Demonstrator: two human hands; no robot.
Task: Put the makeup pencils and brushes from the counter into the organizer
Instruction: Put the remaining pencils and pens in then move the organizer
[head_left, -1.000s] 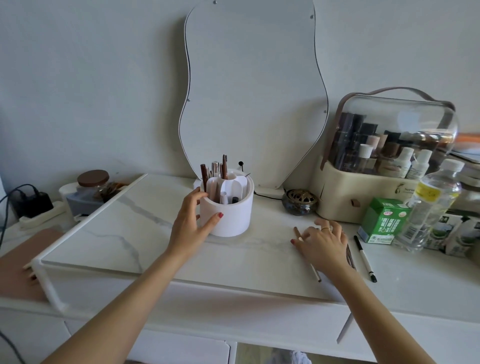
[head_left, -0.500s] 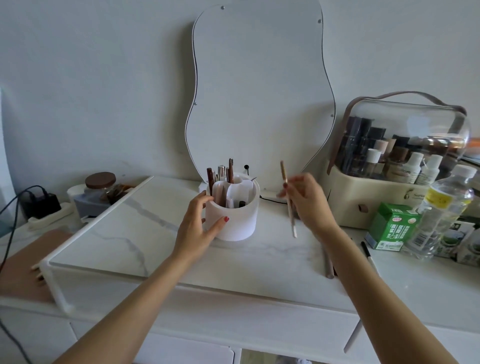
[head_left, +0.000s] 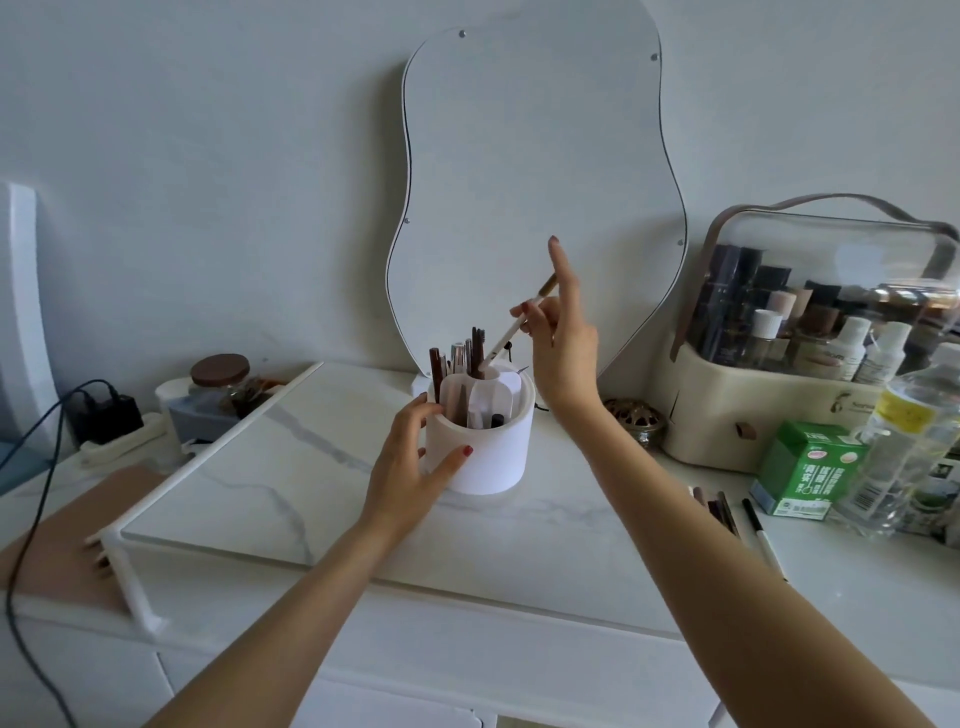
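right hand (head_left: 563, 332) raised, pinching pencil (head_left: 511, 330) | left hand (head_left: 410, 462) cupping organizer (head_left: 488, 447)

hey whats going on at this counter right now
A person is tidying makeup tools into a round white organizer on a marble counter. The left hand grips the organizer's side, while the right hand holds a slim pencil tilted, its lower tip at the organizer's rim. Several pencils and brushes already stand inside. A few more pencils and a black pen lie on the counter to the right, by a green box.
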